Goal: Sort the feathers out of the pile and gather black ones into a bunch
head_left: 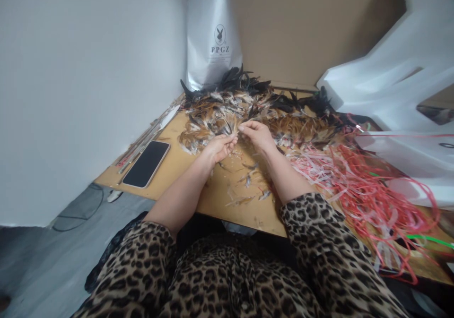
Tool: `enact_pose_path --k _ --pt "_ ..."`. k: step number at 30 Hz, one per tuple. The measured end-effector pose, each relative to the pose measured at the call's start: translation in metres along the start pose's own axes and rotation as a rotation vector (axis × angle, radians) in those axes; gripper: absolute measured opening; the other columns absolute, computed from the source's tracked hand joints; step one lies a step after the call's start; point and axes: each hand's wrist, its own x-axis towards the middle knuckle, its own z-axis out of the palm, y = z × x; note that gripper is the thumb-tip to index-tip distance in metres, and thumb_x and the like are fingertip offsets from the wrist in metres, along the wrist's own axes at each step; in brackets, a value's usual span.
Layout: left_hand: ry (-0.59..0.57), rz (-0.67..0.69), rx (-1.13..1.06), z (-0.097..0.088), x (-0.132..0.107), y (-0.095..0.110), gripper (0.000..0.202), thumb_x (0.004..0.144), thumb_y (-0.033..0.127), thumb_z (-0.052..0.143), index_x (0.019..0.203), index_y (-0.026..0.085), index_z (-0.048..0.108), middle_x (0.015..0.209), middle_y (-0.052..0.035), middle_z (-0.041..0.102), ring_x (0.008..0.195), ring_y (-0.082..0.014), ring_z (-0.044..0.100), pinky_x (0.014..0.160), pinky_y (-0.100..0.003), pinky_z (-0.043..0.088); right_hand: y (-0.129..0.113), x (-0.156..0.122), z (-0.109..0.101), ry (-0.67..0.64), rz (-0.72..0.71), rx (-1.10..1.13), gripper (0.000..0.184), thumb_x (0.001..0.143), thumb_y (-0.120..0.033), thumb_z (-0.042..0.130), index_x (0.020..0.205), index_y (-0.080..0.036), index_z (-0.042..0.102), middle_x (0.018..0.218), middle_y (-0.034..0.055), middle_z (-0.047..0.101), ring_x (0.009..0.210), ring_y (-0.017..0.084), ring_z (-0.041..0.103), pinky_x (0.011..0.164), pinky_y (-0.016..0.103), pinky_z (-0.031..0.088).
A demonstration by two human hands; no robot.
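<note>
My left hand (222, 148) is closed, its thumb and fingers pinched on a small light brown feather (233, 125) that points up and away from me. Close beside it, my right hand (258, 136) pinches with thumb and forefinger near the feather's edge; whatever sits between those fingertips is too small to make out. Just beyond both hands lies a wide heap of brown, white and black feathers (298, 124). Loose feather scraps (248, 178) are scattered on the wooden table (205, 195) below my wrists.
A dark-screened phone (146, 164) lies at the table's left, near thin rods (142, 141) along the wall. Tangled pink and white strips (369, 195) spread at the right. Behind the feathers stands a silver bag (216, 39); a white panel with cut-outs (383, 81) rises at the right.
</note>
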Motion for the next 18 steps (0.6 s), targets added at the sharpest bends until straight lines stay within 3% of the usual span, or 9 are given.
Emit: enact_pose_path --k 4,6,10,18 --pt "0.054 0.184 0.055 -0.0027 0.0038 -0.0005 0.015 0.078 0.006 0.054 0.063 0.008 0.054 0.06 -0.0024 0.061 0.049 -0.002 0.054 0.049 -0.011 0.041 -0.0027 -0.0023 0.0001 -0.074 0.263 0.103 0.038 0.046 -0.037 0.08 0.071 -0.016 0.062 0.06 -0.0014 0.061 0.045 0.005 0.047 0.038 0.017 0.032" --pt "0.063 0.26 0.113 -0.0028 0.0042 -0.0006 0.014 0.078 0.01 0.057 0.064 0.008 0.055 0.059 -0.0021 0.061 0.049 -0.0022 0.054 0.05 -0.012 0.041 -0.0036 -0.0038 0.0016 -0.097 0.304 0.115 0.038 0.044 -0.037 0.081 0.069 -0.015 0.061 0.06 -0.0006 0.062 0.044 0.005 0.046 0.037 0.016 0.032" --pt "0.025 0.325 0.257 0.0009 0.0009 -0.0016 0.014 0.073 0.019 0.064 0.067 0.008 0.059 0.058 -0.0032 0.063 0.049 -0.0041 0.055 0.053 -0.015 0.043 -0.0043 -0.0061 0.0071 -0.061 0.185 0.092 0.035 0.046 -0.036 0.08 0.069 -0.015 0.063 0.052 -0.0024 0.058 0.042 0.004 0.043 0.038 0.017 0.03" --pt "-0.102 0.25 0.293 -0.0014 -0.0007 -0.0035 0.019 0.068 0.024 0.07 0.069 0.007 0.063 0.062 -0.0048 0.064 0.053 -0.0049 0.057 0.055 -0.015 0.044 -0.0056 -0.0058 0.0053 -0.066 0.018 0.041 0.028 0.048 -0.034 0.078 0.063 -0.016 0.064 0.052 -0.0046 0.056 0.047 0.005 0.044 0.048 0.019 0.036"
